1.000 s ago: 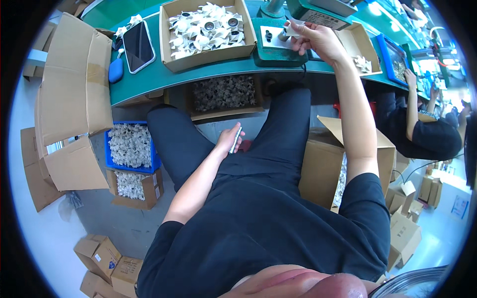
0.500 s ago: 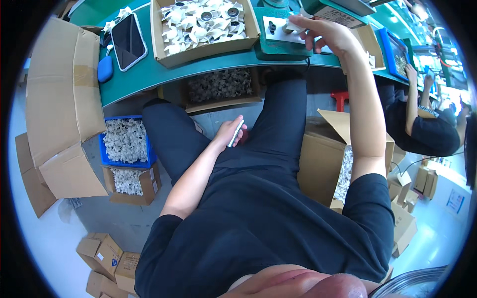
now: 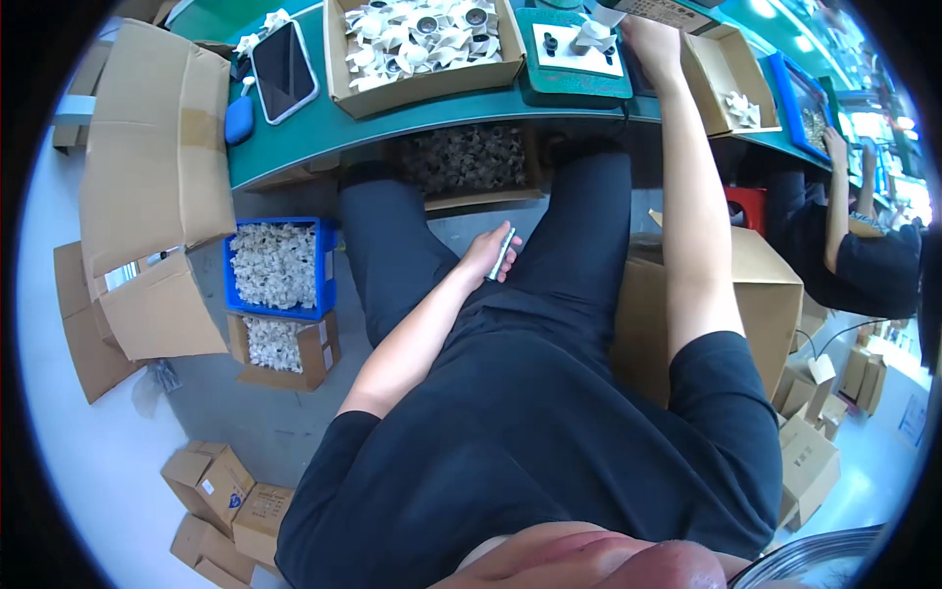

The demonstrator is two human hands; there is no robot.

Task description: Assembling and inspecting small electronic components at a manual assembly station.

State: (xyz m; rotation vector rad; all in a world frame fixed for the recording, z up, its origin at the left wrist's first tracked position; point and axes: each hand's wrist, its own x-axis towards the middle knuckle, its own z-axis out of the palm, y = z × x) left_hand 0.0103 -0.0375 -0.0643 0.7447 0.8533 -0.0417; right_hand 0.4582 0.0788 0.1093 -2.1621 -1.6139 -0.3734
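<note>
1. Right hand [image 3: 648, 44], upper right of centre: off to the right of the white plate [image 3: 574, 62]; half a second ago its fingertips were at the white fan piece [image 3: 594, 37]. Fingers partly hidden; cannot tell whether they grip anything.
2. White fan piece: sits on the plate, now uncovered, right of the black pegs [image 3: 549, 44].
3. Left hand [image 3: 486, 255], frame centre, over the lap: fingers curled round a slim pale object [image 3: 501, 253], grip unchanged.
4. Green bench [image 3: 334, 137], across the top: open carton [image 3: 432, 86] of white fan parts; phone [image 3: 286, 74] and blue case [image 3: 238, 120] at upper left.
5. Floor, left: blue bin [image 3: 328, 280] full of pale parts.
6. Far right: co-worker [image 3: 868, 270] in dark clothing.
</note>
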